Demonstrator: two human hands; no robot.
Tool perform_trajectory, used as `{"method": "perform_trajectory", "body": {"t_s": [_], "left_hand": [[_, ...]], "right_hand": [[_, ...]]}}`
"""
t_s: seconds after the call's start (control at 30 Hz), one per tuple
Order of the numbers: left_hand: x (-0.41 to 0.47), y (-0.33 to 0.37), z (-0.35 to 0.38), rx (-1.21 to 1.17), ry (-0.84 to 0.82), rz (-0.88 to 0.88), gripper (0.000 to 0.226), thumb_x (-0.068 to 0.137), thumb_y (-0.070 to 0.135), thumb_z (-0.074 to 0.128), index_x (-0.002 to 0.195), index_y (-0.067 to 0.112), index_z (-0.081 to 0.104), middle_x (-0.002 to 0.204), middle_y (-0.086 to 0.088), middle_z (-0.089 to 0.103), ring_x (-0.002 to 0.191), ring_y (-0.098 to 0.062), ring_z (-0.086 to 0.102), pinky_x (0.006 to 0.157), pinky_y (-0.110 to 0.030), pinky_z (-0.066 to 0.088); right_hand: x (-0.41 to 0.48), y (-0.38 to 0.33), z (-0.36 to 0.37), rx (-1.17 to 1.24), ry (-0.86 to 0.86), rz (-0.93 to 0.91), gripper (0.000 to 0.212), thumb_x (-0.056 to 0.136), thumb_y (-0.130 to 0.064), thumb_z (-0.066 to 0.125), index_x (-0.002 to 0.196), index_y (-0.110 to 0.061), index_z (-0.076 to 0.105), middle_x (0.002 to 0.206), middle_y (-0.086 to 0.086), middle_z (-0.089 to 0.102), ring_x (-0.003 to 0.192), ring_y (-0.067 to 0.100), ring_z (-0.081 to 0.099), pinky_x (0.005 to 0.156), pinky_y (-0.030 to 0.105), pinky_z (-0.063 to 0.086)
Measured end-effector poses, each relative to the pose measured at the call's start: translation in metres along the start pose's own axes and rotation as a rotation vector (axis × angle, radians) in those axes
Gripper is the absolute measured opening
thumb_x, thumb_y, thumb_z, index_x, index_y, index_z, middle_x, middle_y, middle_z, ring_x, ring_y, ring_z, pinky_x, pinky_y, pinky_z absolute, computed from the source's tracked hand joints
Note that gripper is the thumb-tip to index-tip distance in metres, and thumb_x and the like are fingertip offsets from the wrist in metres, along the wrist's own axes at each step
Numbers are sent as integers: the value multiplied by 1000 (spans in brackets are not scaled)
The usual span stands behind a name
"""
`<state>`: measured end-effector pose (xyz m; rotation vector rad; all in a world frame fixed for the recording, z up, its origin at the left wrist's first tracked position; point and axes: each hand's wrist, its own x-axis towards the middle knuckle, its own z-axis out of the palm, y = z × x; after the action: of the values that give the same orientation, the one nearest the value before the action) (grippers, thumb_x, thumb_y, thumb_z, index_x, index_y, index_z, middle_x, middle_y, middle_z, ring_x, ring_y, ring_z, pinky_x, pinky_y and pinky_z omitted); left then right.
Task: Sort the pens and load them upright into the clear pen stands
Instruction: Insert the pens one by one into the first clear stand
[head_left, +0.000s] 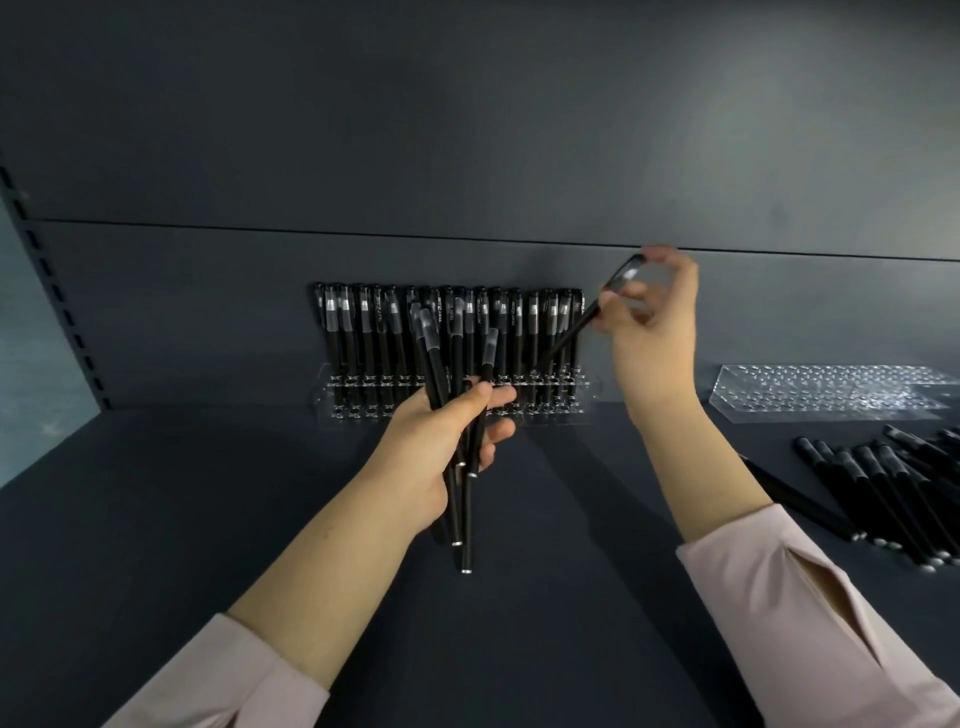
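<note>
A clear pen stand (589, 391) at the back of the dark shelf holds several black pens upright (363, 332). My left hand (441, 441) grips a bundle of several black pens (463, 519) in front of the stand, caps up. My right hand (657, 332) pinches one black pen (582, 325) near its cap, tilted, with its lower end over the stand's right end. A second clear pen stand (826, 397) sits to the right with nothing standing in it.
Several loose black pens (883, 488) lie on the shelf at the right, in front of the second stand. A slotted upright rail (52, 296) marks the left side. The back wall panel is just behind the stands.
</note>
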<state>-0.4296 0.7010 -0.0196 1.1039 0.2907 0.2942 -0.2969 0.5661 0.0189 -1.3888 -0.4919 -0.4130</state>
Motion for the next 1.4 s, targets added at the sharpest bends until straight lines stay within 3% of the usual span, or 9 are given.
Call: {"method": "perform_trajectory", "body": {"t_s": [0.17,0.4,0.7,0.83,0.93,1.03,1.23,1.3,1.4], "left_hand": [[0,-2,-1,11,33,87,15,95,16,62,109,14,62,99,3,77,60,-9,66,47,-19,48],[-1,2,2,28,70,254,22,95,18,61,117,14,62,103,5,76,60,-6,62,48,-19,45],[-2,-1,4,108,0,352,18,95,15,62,113,18,63,100,1,76,66,-3,63,53,-17,48],[0,-3,2,147,-20,315,17,93,18,64,110,20,66,102,5,76,74,0,64,60,-17,50],[1,-3,3,150,-32,296,14,94,16,63,106,11,67,101,5,76,74,0,65,60,-15,50],[0,-4,5,127,-46,286,14,94,15,63,108,11,62,99,-1,77,73,-2,67,60,-15,51],[-3,-4,7,122,-56,279,15,93,18,65,107,14,65,96,-2,77,81,-9,72,62,-16,53],[-4,-4,7,96,-54,252,17,93,22,65,109,16,67,97,-2,77,81,-13,73,60,-20,55],[-4,-4,6,56,-30,229,23,91,32,66,112,23,69,101,2,76,82,-20,74,60,-24,58]], "right_hand": [[0,14,-7,-256,101,-234,44,92,-2,50,126,-28,39,94,-13,57,82,0,59,70,8,45],[-1,31,-5,-369,-16,-246,47,92,4,49,126,-28,43,99,-6,57,87,1,57,71,4,42],[6,42,1,-723,-259,-333,42,96,-8,51,138,-15,51,118,15,55,105,33,54,94,39,45],[1,40,1,-772,-252,-298,44,98,-14,51,142,-17,47,121,15,51,107,34,50,95,37,42],[-1,20,5,-601,-219,-247,34,97,-23,53,131,-18,57,110,3,57,93,17,56,87,29,45],[-8,-2,12,-275,-402,-14,15,95,-35,56,102,-28,68,94,-10,69,81,0,61,77,23,49],[-17,-11,18,78,-552,219,8,89,-19,67,95,-16,64,87,-4,72,78,7,63,68,22,49],[-14,-12,17,191,-489,253,7,91,-14,64,96,-14,59,89,2,73,77,10,65,66,22,49],[-4,-13,9,274,-151,204,18,93,-6,60,102,-18,50,82,4,74,72,12,67,64,26,53]]}}
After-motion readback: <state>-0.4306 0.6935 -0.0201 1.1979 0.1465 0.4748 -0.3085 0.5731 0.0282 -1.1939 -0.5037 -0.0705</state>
